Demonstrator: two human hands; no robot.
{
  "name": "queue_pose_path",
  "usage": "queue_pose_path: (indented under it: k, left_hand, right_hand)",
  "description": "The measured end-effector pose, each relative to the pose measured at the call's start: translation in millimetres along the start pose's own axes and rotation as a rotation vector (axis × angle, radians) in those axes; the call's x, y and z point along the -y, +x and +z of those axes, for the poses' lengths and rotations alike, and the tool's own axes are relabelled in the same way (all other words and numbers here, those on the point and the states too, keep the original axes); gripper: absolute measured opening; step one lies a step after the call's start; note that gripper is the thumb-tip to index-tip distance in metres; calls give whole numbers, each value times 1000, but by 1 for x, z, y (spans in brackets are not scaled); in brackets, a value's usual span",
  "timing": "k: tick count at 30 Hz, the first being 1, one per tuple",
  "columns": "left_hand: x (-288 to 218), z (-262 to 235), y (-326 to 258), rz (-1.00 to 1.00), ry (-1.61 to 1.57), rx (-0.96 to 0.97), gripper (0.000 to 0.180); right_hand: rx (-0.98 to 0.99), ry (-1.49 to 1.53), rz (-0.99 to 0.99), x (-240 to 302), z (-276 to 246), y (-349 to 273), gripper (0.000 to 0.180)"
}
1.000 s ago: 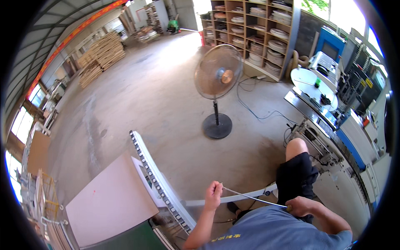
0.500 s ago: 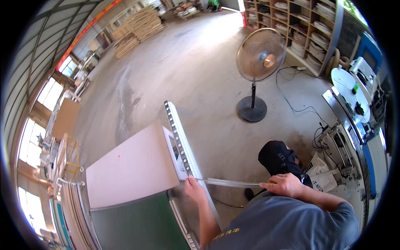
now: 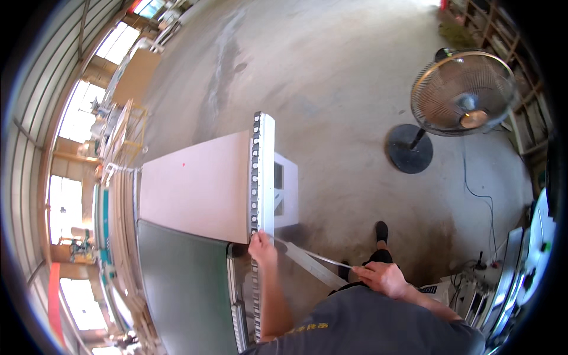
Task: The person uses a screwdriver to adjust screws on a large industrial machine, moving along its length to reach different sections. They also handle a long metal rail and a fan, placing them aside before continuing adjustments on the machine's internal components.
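My left hand point(image 3: 262, 248) is closed on one end of a thin silvery strip point(image 3: 316, 255), at the edge of a long rail with a row of small rollers point(image 3: 265, 171). The strip runs down to the right, nearly straight, to my right hand point(image 3: 381, 279). My right fingers are closed round its other end in front of my body; whatever lies inside that palm is hidden. Left of the rail lies a pale pinkish panel point(image 3: 195, 186), and nearer to me a dark green flat surface point(image 3: 183, 278) adjoins it.
A pedestal fan point(image 3: 464, 94) stands on the concrete floor point(image 3: 331, 130) to the right. Machinery point(image 3: 473, 307) is close by at the lower right. Stacked boards point(image 3: 121, 219) line the left side. My shoe point(image 3: 381, 231) shows beyond my right hand.
My view has turned, so the fan now sits farther right and the rail more upright. Both hands still hold the strip. A dark, cap-like item near my right hand is out of sight.
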State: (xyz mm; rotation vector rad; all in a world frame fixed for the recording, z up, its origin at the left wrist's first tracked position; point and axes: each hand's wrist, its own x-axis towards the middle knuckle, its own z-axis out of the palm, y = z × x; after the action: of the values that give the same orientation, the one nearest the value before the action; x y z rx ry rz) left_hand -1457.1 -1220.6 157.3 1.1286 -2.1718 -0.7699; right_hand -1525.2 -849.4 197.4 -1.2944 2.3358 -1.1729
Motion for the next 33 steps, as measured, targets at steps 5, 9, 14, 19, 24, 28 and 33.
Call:
queue_pose_path:
  k: [5,9,14,19,24,28,33]
  left_hand:
    - [26,46,50,-230,187,-414,42]
    - [75,34,77,-206,379,-499,38]
    - [60,55,80,-404,438,-502,45]
    - [35,55,86,-739,441,-498,53]
    - [31,54,85,-787,555,-417,44]
    - [29,57,89,-761,474,-439,41]
    - [61,68,72,-679,493,-359,42]
  right_hand:
    - [50,190,267,-71,-46,9,33]
    - [60,484,592,-126,-64,6,35]
    - [253,759,757,-157,-58,108,38]
    - [393,1010,365,-145,14,269,31]
    - [346,866,-11,-90,99,433,28]
    - [258,751,-137,-63,169,532,32]
    - [288,669,-121,-47,215,574,34]
